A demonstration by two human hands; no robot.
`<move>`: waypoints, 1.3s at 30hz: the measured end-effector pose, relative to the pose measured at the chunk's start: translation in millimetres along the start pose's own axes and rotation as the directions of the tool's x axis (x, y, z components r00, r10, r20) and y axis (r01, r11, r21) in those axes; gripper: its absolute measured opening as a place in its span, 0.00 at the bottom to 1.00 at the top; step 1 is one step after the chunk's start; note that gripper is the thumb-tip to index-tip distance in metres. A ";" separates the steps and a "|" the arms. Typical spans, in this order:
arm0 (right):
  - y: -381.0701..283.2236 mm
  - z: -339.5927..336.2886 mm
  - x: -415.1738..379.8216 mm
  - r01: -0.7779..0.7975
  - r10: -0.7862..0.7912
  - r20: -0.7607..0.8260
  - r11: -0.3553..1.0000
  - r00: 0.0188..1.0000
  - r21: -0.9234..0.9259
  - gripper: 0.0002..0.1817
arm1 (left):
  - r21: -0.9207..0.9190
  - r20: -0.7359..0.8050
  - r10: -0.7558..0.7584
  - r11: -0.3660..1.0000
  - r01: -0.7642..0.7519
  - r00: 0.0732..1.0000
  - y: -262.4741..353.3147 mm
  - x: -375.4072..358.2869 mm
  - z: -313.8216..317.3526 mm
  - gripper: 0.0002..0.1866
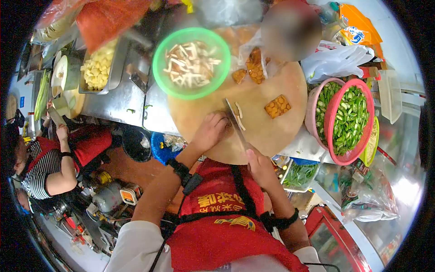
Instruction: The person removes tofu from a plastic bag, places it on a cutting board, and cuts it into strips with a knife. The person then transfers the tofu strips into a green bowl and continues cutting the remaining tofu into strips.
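On the round cutting board (195,115), my right hand (259,165) grips the handle of a kitchen knife (236,121), its blade pointing away from me. My left hand (215,129) rests curled beside the blade; whatever lies under its fingers is hidden. Just right of the blade lie pale cut strips (239,117) with brown edges. Farther right sits a browned block, apparently tofu (277,106). Similar browned pieces (256,65) spill from a clear plastic bag at the board's far side. A green basin (158,75) holding many pale strips stands at the far left of the board.
Right of the board, a pink basin (369,127) of sliced green peppers overlaps another pepper basin (312,109). A metal tray (118,72) of pale chunks stands at left. A co-worker (50,167) handles a cleaver there. One blurred patch covers part of the far side.
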State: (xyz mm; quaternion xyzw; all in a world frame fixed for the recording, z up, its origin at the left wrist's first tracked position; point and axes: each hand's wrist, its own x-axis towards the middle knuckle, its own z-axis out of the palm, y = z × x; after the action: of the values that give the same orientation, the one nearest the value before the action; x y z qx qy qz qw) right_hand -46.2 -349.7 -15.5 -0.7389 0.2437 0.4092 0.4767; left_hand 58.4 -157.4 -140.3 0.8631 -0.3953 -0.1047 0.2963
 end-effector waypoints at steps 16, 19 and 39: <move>15.1 3.0 -26.0 0.040 -0.035 -0.070 0.996 0.997 0.079 0.29 | -0.056 -0.241 -0.019 0.998 0.006 0.970 -5.4 -11.3 -4.4 0.16; 25.5 13.4 -27.3 0.260 -0.263 -0.151 0.965 0.953 -0.035 0.30 | -0.017 -0.235 -0.032 0.999 0.029 0.971 -5.7 -8.5 -7.4 0.16; 9.1 10.9 7.5 0.171 -0.163 -0.165 0.985 0.973 0.034 0.27 | 0.104 -0.245 -0.004 0.994 0.030 0.970 3.3 -1.0 -6.3 0.11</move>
State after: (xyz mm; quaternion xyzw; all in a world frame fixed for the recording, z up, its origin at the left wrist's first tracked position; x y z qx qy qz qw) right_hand -52.9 -343.5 -28.7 -0.7758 0.2283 0.3004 0.5058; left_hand 58.3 -155.7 -133.4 0.8874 -0.3534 0.0210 0.2953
